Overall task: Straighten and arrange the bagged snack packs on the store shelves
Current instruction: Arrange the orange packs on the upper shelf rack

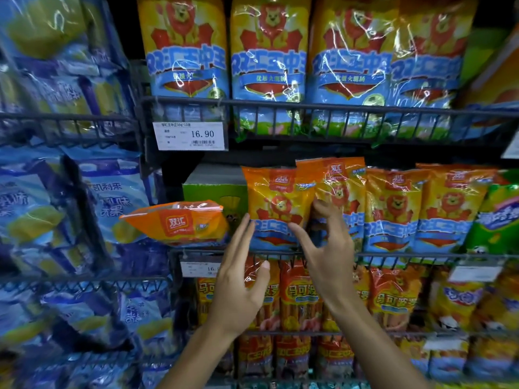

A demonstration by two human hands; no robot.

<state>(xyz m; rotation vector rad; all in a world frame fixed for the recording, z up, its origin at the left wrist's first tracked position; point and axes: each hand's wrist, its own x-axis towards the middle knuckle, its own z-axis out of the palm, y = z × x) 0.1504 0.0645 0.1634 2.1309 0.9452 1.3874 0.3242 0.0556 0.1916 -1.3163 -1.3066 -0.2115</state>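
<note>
At the centre of the frame both hands reach up to the middle wire shelf point(393, 255). The left hand point(238, 279) is spread open, fingertips at the lower edge of an upright orange lion pack point(276, 209). The right hand point(325, 248) is half-curled — its fingers touch the next pack point(341, 189). Left of centre, one pack point(179, 221) lies tipped over.

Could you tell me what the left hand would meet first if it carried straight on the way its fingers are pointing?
Most likely the upright orange lion pack: the left hand is open, fingertips at that pack's lower left edge, above the wire shelf rail. Depth is unclear, so contact can't be confirmed.
</note>
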